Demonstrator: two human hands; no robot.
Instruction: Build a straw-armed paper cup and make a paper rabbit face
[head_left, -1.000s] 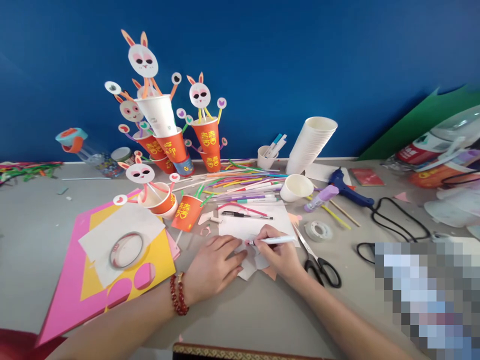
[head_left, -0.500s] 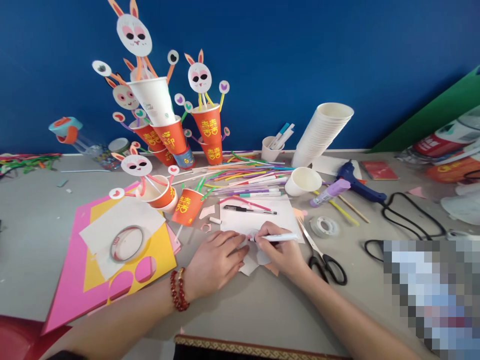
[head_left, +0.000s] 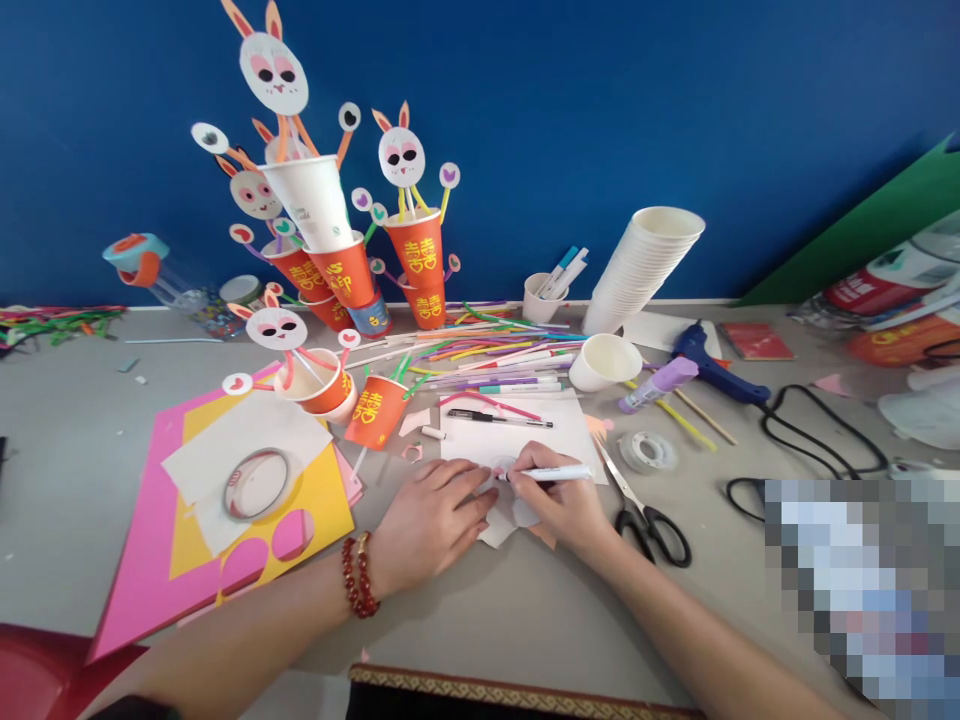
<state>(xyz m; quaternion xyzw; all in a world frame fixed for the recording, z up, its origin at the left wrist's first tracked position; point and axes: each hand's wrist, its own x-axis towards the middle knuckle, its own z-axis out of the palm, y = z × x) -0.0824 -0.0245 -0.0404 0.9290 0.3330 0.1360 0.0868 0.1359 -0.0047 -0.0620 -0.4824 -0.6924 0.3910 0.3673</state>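
Note:
My right hand (head_left: 566, 505) grips a white marker (head_left: 559, 473), its tip down on a small pale paper piece partly hidden between my hands. My left hand (head_left: 435, 520) lies flat beside it, fingers stretched out, fingertips at the paper's left edge. Underneath and behind is a white sheet (head_left: 574, 430), with a black pen (head_left: 499, 418) lying across it. Paper scraps (head_left: 499, 522) show below my fingers. Open scissors (head_left: 645, 515) with black handles rest to the right of my right hand. A marker cap (head_left: 433, 433) sits above my left hand.
Rabbit-faced paper cups (head_left: 319, 385) stand at the left and back. Pink and yellow card (head_left: 176, 540) with a tape roll (head_left: 257, 485) is on the left. Straws and markers (head_left: 480, 352) lie behind. At right are stacked cups (head_left: 645, 265), a glue stick (head_left: 660, 385) and a glue gun (head_left: 720, 370).
The view has shifted very slightly. Both hands stay in nearly the same place, and the marker tip remains at the small paper piece.

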